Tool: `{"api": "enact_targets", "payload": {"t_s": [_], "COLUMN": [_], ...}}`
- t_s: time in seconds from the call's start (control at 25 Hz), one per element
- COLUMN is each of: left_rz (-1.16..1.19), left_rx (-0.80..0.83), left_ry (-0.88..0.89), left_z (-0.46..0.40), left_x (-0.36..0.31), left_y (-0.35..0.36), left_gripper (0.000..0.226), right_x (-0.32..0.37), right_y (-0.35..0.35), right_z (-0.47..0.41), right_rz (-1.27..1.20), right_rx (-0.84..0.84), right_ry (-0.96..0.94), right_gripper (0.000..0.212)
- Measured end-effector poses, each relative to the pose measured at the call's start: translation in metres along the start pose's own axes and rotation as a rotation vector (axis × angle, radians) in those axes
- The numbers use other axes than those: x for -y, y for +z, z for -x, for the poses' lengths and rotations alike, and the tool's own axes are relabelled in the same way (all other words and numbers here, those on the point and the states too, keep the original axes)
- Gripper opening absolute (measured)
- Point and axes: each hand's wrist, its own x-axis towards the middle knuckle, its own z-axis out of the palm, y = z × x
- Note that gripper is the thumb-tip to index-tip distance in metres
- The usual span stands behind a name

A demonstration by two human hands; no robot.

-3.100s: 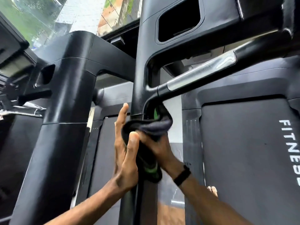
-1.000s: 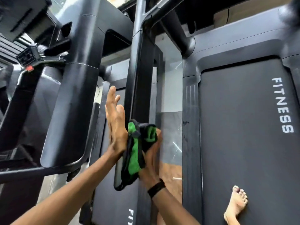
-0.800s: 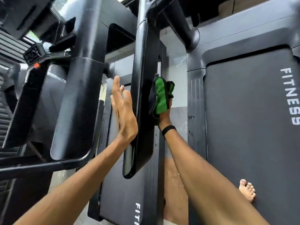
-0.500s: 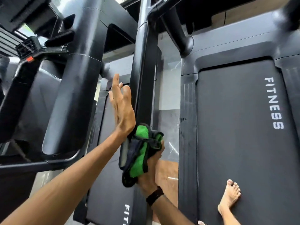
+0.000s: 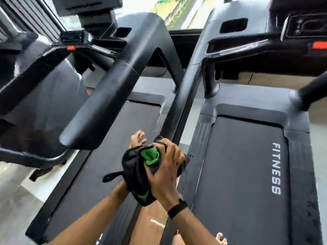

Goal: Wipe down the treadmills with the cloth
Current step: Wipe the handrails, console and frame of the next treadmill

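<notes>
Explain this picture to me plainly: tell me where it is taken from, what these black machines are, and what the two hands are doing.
The camera sits on a person's head, looking forward and down. Two black treadmills stand side by side; the right treadmill's belt reads FITNESS. Between them slopes a black upright post of the right machine. The right hand, with a black band at the wrist, grips a dark and green cloth bunched at the post's lower end. The left hand is mostly hidden behind the cloth, fingertips showing above it. A bare foot shows at the bottom edge.
</notes>
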Motion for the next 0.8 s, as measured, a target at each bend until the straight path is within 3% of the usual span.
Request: {"api": "enact_targets", "payload": {"t_s": [0.08,0.12,0.16,0.28,0.48,0.64,0.8], "left_rz": [-0.046,-0.056,-0.039,0.033,0.066,0.11,0.067], "left_rx": [-0.161,-0.169,-0.196,-0.049,0.089,-0.007,0.085], "left_ry": [-0.115,-0.201,-0.258,-0.238,-0.199,-0.241,-0.303], "left_z": [0.0,0.006,0.006,0.001,-0.049,-0.09,-0.104], "left_x": [-0.003,-0.018,-0.032,-0.042,-0.055,-0.048,-0.029], "left_y": [-0.012,-0.018,-0.015,-0.011,0.028,0.029,0.035], "left_gripper": [0.051,0.047,0.044,0.062,0.067,0.053,0.042], "right_x": [0.011,0.014,0.012,-0.016,-0.061,-0.04,0.005], "right_y": [-0.001,0.0,0.004,0.01,0.024,0.026,0.017], "right_z": [-0.041,-0.057,-0.073,-0.121,-0.263,-0.227,-0.136], "right_rz": [0.215,0.312,0.385,0.536,0.761,0.823,0.705], "right_rx": [0.273,0.385,0.413,0.409,0.485,0.562,0.65], "right_ry": [-0.166,-0.181,-0.218,-0.239,-0.056,-0.19,-0.271], "right_gripper": [0.028,0.025,0.024,0.027,0.03,0.036,0.049]}}
